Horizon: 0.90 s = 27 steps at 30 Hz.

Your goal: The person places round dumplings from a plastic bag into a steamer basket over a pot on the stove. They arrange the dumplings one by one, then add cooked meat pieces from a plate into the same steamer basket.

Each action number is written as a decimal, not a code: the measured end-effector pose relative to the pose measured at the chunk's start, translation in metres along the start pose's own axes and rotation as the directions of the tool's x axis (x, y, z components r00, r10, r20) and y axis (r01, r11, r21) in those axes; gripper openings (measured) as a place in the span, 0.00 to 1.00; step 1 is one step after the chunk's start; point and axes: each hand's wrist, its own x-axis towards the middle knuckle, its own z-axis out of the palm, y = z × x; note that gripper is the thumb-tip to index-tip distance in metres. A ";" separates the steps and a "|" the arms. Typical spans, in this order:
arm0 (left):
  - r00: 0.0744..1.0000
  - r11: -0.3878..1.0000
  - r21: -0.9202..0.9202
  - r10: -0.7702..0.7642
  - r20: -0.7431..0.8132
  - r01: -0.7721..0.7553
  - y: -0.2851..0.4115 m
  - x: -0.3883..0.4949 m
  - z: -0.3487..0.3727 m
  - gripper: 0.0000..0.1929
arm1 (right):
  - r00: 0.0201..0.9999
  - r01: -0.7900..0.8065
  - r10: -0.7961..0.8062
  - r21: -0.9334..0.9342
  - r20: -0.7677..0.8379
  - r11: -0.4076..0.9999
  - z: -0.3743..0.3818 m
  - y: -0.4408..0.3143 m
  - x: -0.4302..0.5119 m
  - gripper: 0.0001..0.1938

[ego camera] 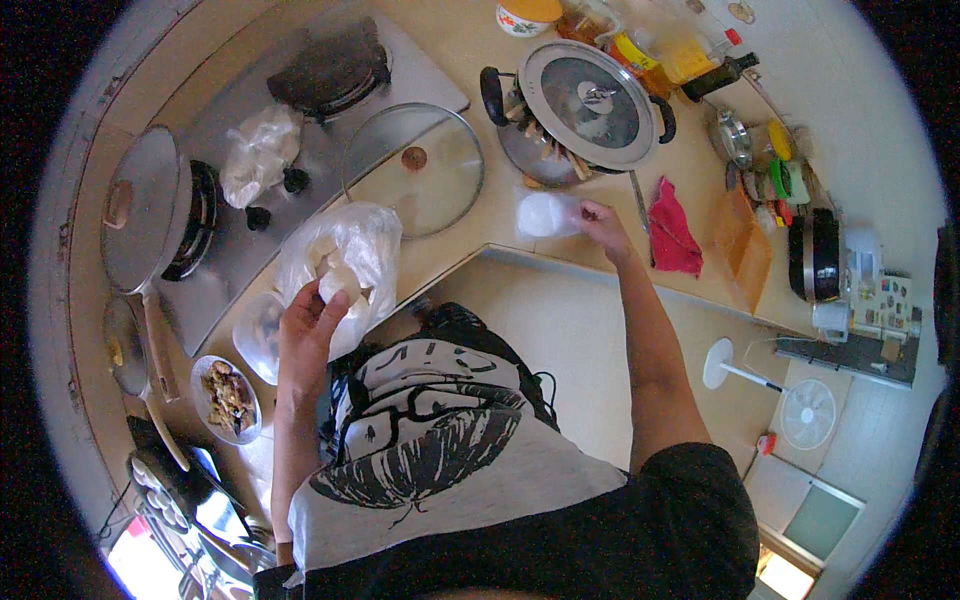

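My left hand (306,337) grips a pale, rounded piece that looks like a steamed bun (339,285). It is at the mouth of a clear plastic bag (379,232), where more pale pieces show inside. The fingers of my right hand (607,231) pinch the edge of a small clear plastic packet (566,223) near the counter's front edge. A white round disc (539,215) shows in the packet; what it is made of I cannot tell. Beside my left wrist sits a second plastic bag or wrapped bowl (259,334), its contents unclear.
A glass lid (442,187) lies behind the bag. A lidded pot (547,154) stands beyond my right hand, a red cloth (673,232) to its right. Left are a lidded frying pan (142,217), a gas stove (225,292) and a bowl of food (225,401). Oil bottles (679,64) stand at the back.
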 end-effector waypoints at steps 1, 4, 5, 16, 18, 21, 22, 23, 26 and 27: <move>1.000 1.000 0.001 0.011 0.013 -0.011 -0.002 -0.001 -0.001 0.26 | 0.999 0.033 -0.034 0.019 0.040 0.999 0.001 -0.003 0.001 0.06; 1.000 1.000 0.025 0.017 0.014 -0.017 -0.007 -0.003 -0.002 0.25 | 0.998 -0.008 0.014 -0.103 0.060 0.995 0.008 -0.009 0.002 0.06; 1.000 0.999 0.038 0.018 0.003 -0.018 -0.009 -0.004 -0.003 0.25 | 0.996 0.045 -0.041 -0.053 0.076 0.998 0.009 -0.010 0.001 0.06; 0.999 0.999 0.035 0.011 -0.031 -0.010 -0.003 -0.019 -0.012 0.25 | 0.905 -0.072 0.210 0.354 -0.370 0.933 0.018 0.024 -0.006 0.06; 0.999 1.000 -0.023 0.011 -0.031 -0.012 0.001 -0.029 -0.015 0.25 | 0.857 0.081 0.164 0.443 -0.488 0.893 0.016 0.035 -0.017 0.06; 0.997 0.937 -0.351 0.028 0.072 -0.002 0.001 -0.051 -0.022 0.24 | 0.727 0.099 -0.208 -0.199 -0.654 0.975 0.013 0.043 -0.043 0.06; 0.996 0.958 -0.285 0.013 0.091 0.014 0.001 -0.060 -0.030 0.22 | 0.634 0.060 -0.311 -0.355 -0.708 0.933 0.020 0.040 -0.054 0.06; 0.994 0.961 -0.275 0.005 0.106 0.025 0.000 -0.067 -0.039 0.22 | 0.549 0.371 -0.280 -0.071 -0.788 0.926 0.029 0.029 -0.052 0.07; 0.982 0.946 -0.320 0.106 0.158 -0.051 -0.010 -0.100 -0.067 0.22 | 0.439 0.411 -0.687 -0.550 -0.579 0.727 0.069 -0.037 -0.072 0.06; 0.986 0.952 -0.297 0.114 0.122 -0.073 -0.013 -0.112 -0.076 0.23 | 0.500 0.476 -0.660 -0.458 -0.561 0.750 0.087 -0.070 -0.076 0.06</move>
